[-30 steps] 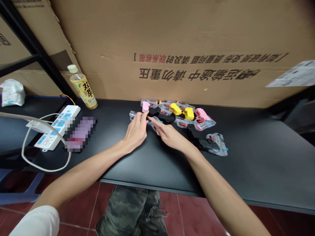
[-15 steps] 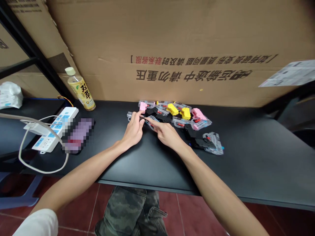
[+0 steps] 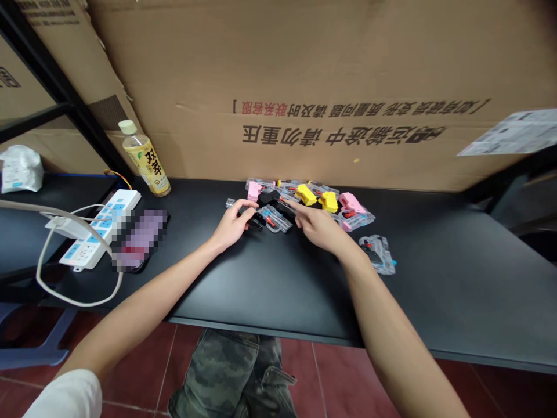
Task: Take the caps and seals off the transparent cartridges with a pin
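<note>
Gap between the hands: half a second ago the fingertips nearly meet; now the hands stand apart, and a clear gun-shaped piece [image 3: 277, 219] with a red part lies uncovered between them. To judge by this, attention is divided between two spots rather than one.
Left hand [image 3: 235, 223]: palm partly turned down, thumb and forefinger only narrowly apart, touching a black piece [image 3: 257, 221] whose end sticks out past the thumb; whether it is firmly gripped cannot be told.
Right hand [image 3: 317, 227]: forefinger stretched out, the other fingers bent under, its tip at a dark part [image 3: 285, 210] just behind the clear piece; any hold under the palm is hidden.
Where the clear piece is: toward the back edge of the surface [image 3: 243, 290], left of its middle.
Along the back edge: a pink grip [image 3: 254, 190], two yellow grips, left [image 3: 306, 194] and right [image 3: 328, 201], and another pink grip [image 3: 350, 202], with clear plastic bodies around them.
Beyond the right wrist: a clear-and-black piece [image 3: 379, 254], partly behind the forearm.
Back left corner: a yellow-labelled bottle [image 3: 147, 159] stands upright near the cardboard [image 3: 348, 64].
</note>
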The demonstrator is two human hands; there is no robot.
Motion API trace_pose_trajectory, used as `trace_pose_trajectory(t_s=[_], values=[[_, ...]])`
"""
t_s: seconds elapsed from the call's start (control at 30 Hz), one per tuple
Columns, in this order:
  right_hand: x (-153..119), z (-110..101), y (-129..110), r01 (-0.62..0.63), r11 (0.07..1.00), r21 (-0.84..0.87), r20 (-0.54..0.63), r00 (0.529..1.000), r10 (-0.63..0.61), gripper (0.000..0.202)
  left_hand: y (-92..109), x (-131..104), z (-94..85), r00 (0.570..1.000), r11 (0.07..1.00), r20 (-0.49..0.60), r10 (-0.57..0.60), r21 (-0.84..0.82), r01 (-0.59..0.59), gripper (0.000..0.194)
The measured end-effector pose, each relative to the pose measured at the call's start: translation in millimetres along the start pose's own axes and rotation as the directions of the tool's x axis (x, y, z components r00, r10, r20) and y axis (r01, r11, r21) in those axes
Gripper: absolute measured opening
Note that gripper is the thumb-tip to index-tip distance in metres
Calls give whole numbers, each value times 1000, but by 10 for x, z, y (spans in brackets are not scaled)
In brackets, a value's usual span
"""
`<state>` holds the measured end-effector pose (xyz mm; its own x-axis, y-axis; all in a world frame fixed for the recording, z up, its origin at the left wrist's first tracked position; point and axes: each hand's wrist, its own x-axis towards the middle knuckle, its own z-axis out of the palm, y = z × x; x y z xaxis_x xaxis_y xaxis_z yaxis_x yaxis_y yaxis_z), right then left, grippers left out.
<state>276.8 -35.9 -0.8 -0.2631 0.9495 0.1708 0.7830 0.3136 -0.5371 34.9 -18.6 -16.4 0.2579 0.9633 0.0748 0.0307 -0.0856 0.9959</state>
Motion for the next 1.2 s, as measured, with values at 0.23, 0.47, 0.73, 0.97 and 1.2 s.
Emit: trace_pose_trajectory(t_s=[0.23,0.47,0.73,0.97,1.2], values=[[-9,-67,34,-77,991,113,-84,993,87,45,16,-38,31,997,999,67,-25,-39,28,27],[-112,-200,-233,24,977,213,106,993,-47,55,-24,-22,14,996,998,75,-51,-44,55,29],[-125,-123,-270,115,971,211,295,939,-176,60,23,-44,33,987,987,-19,-162,-15,161,30],[-145,-135,-326,120,949,292,369,901,-228,62,121,-51,36,951,952,-71,-302,-70,297,34],[-148,-94,-287,98,933,345,397,886,-240,63,136,-46,36,943,946,-90,-321,-83,314,33]])
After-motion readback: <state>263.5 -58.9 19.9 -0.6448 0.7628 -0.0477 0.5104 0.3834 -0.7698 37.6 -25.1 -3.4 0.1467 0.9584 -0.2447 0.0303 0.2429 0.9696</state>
